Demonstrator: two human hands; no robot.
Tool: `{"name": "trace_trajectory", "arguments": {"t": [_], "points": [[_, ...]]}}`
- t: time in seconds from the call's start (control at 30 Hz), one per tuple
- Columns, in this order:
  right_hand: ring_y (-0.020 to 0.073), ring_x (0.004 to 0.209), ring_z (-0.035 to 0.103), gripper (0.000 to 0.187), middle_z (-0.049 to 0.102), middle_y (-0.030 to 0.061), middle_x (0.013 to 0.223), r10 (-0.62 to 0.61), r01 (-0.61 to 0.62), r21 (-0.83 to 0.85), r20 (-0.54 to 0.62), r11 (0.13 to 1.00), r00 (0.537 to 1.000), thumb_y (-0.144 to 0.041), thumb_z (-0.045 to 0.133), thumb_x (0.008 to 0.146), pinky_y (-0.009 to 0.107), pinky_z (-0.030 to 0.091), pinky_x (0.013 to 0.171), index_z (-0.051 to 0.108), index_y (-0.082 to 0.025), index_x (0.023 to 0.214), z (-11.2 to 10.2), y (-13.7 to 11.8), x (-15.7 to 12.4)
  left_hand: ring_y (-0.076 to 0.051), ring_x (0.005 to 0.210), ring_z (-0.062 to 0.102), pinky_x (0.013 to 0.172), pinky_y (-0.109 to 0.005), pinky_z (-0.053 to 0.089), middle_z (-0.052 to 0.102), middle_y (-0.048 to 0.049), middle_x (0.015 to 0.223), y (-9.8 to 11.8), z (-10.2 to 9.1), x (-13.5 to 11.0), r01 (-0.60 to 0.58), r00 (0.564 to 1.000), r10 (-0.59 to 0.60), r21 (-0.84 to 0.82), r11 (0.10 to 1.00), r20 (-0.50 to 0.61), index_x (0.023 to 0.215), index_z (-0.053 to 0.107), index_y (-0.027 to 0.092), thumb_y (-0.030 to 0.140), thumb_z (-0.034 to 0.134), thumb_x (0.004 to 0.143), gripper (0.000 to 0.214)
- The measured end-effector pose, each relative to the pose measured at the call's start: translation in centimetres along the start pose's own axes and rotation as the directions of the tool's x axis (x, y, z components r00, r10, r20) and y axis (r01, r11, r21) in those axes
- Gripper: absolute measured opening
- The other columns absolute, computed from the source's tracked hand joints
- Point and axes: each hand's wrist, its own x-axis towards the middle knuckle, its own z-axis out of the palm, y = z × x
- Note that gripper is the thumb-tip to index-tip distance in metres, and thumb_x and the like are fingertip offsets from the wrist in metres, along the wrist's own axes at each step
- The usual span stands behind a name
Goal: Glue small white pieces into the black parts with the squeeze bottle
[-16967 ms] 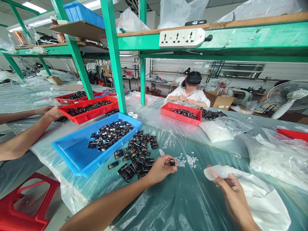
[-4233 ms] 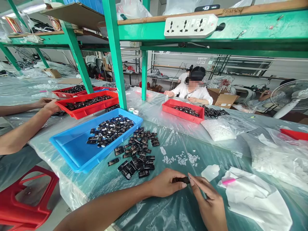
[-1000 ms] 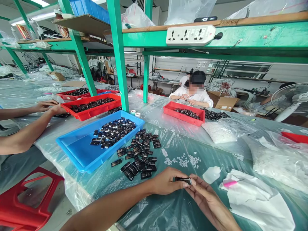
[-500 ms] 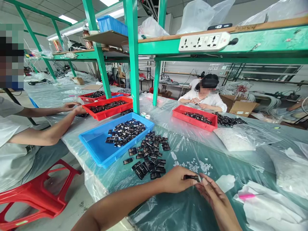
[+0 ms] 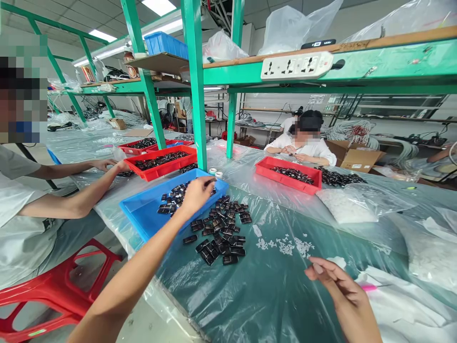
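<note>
My left hand (image 5: 195,191) reaches out over the blue tray (image 5: 143,215), its fingertips pinched on a small black part (image 5: 209,182) above the black parts lying in the tray. A loose pile of the same black parts (image 5: 223,229) lies on the plastic-covered table just right of the tray. My right hand (image 5: 337,285) hovers low at the near right, fingers loosely apart and holding nothing. It is beside a pink-handled tool (image 5: 369,287) and a small white bottle (image 5: 336,261).
Small white bits (image 5: 285,246) are scattered mid-table, with a bag of white pieces (image 5: 346,206) behind. Red trays (image 5: 162,161) (image 5: 288,174) hold more black parts. A co-worker's arms (image 5: 85,195) rest at the left above a red stool (image 5: 53,288). Another person (image 5: 307,145) sits opposite. A green post (image 5: 198,95) rises behind the tray.
My hands have parted. The left hand carried the black part from in front of me up and left over the blue tray; the right hand stayed low and let go.
</note>
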Motion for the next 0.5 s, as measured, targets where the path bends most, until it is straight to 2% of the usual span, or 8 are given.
{"name": "trace_trajectory", "arguments": {"t": [0.07, 0.13, 0.23, 0.3, 0.37, 0.43, 0.5], "points": [[0.0233, 0.09, 0.064, 0.047, 0.07, 0.0045, 0.087, -0.011, 0.011, 0.0, -0.004, 1.0, 1.0, -0.059, 0.06, 0.069, 0.028, 0.049, 0.08, 0.066, -0.025, 0.099, -0.1, -0.3, 0.0, -0.029, 0.106, 0.057, 0.091, -0.04, 0.043, 0.062, -0.0132, 0.117, -2.3, -0.7, 0.9, 0.053, 0.999, -0.052, 0.076, 0.996, -0.012, 0.121, 0.056, 0.014, 0.026, 0.045, 0.087, 0.038], [0.0227, 0.087, 0.064, 0.045, 0.07, 0.0043, 0.084, -0.023, 0.023, 0.005, 0.002, 1.0, 1.0, -0.059, 0.06, 0.07, 0.028, 0.05, 0.079, 0.066, -0.024, 0.098, -0.2, -0.7, 0.1, -0.033, 0.117, 0.048, 0.098, -0.046, 0.036, 0.057, -0.0156, 0.124, -3.6, -0.8, 0.9, 0.066, 0.998, -0.067, 0.123, 0.99, 0.008, 0.125, 0.053, 0.013, 0.021, 0.05, 0.083, 0.042], [0.022, 0.082, 0.065, 0.043, 0.07, 0.0045, 0.081, -0.051, 0.051, 0.001, 0.034, 0.999, 0.998, -0.058, 0.06, 0.07, 0.028, 0.051, 0.075, 0.067, -0.024, 0.096, -0.4, -1.3, 0.4, -0.03, 0.119, 0.047, 0.101, -0.042, 0.034, 0.057, -0.0115, 0.124, -3.8, 0.0, -0.4, -0.016, 0.991, 0.0, 0.12, 0.993, 0.131, 0.122, 0.056, 0.017, 0.018, 0.048, 0.083, 0.039], [0.023, 0.081, 0.066, 0.042, 0.07, 0.0052, 0.08, -0.07, 0.071, -0.037, 0.028, 0.997, 0.997, -0.057, 0.061, 0.069, 0.027, 0.053, 0.069, 0.068, -0.024, 0.094, -0.6, -1.4, 0.7, -0.025, 0.113, 0.052, 0.098, -0.035, 0.039, 0.059, -0.007, 0.12, -3.1, 1.0, -1.6, -0.117, 0.955, 0.097, 0.057, 0.991, 0.28, 0.115, 0.061, 0.021, 0.019, 0.045, 0.085, 0.034], [0.0239, 0.078, 0.066, 0.043, 0.071, 0.0059, 0.08, -0.087, 0.085, -0.12, -0.014, 0.989, 0.996, -0.058, 0.061, 0.067, 0.025, 0.052, 0.054, 0.069, -0.025, 0.094, -0.7, -1.1, 0.8, -0.023, 0.106, 0.057, 0.091, -0.031, 0.044, 0.062, -0.0041, 0.115, -2.4, 2.2, -2.9, -0.185, 0.892, 0.175, -0.016, 0.983, 0.416, 0.107, 0.065, 0.024, 0.02, 0.047, 0.085, 0.03], [0.0235, 0.077, 0.066, 0.043, 0.07, 0.0063, 0.083, -0.136, 0.118, -0.195, -0.078, 0.974, 0.988, -0.058, 0.06, 0.069, 0.023, 0.047, 0.042, 0.068, -0.025, 0.095, -0.6, -0.5, 0.5, -0.024, 0.101, 0.059, 0.085, -0.03, 0.046, 0.064, -0.0046, 0.111, -1.8, 3.5, -4.1, -0.195, 0.847, 0.197, -0.056, 0.979, 0.494, 0.104, 0.067, 0.024, 0.024, 0.054, 0.081, 0.026], [0.0219, 0.077, 0.065, 0.041, 0.069, 0.0062, 0.083, -0.21, 0.175, -0.235, -0.136, 0.956, 0.968, -0.056, 0.057, 0.073, 0.021, 0.044, 0.039, 0.068, -0.025, 0.097, -0.4, 0.3, -0.1, -0.027, 0.101, 0.059, 0.083, -0.032, 0.047, 0.063, -0.0078, 0.111, -1.5, 4.8, -5.1, -0.168, 0.833, 0.178, -0.068, 0.983, 0.524, 0.105, 0.066, 0.021, 0.026, 0.061, 0.076, 0.03]]}}
